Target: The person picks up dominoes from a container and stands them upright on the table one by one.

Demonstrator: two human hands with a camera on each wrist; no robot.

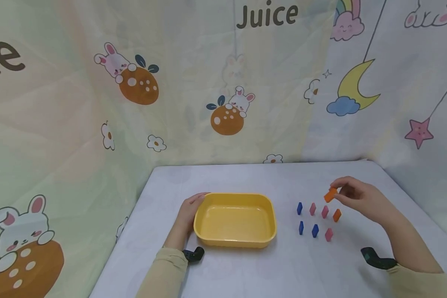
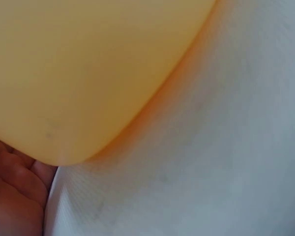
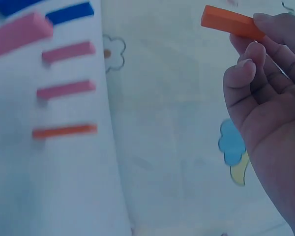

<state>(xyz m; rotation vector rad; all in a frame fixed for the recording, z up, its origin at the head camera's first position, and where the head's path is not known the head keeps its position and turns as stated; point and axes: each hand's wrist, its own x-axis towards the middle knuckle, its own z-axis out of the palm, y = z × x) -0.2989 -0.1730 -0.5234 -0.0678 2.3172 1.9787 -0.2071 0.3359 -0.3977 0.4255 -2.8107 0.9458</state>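
In the head view, my right hand pinches an orange block between thumb and fingers above the far side of a group of small blocks. The right wrist view shows the same orange block sticking out past the fingertips. My left hand holds the left side of a shallow yellow tray, its fingers at the far left corner and partly hidden by the wall. Nothing lies in the tray. Close below the right hand, another orange block stands on the table.
Right of the tray, small blocks stand in two rough rows: three blue, such as one blue block, and three pink, such as one pink block. The white table ends at a printed cloth behind it.
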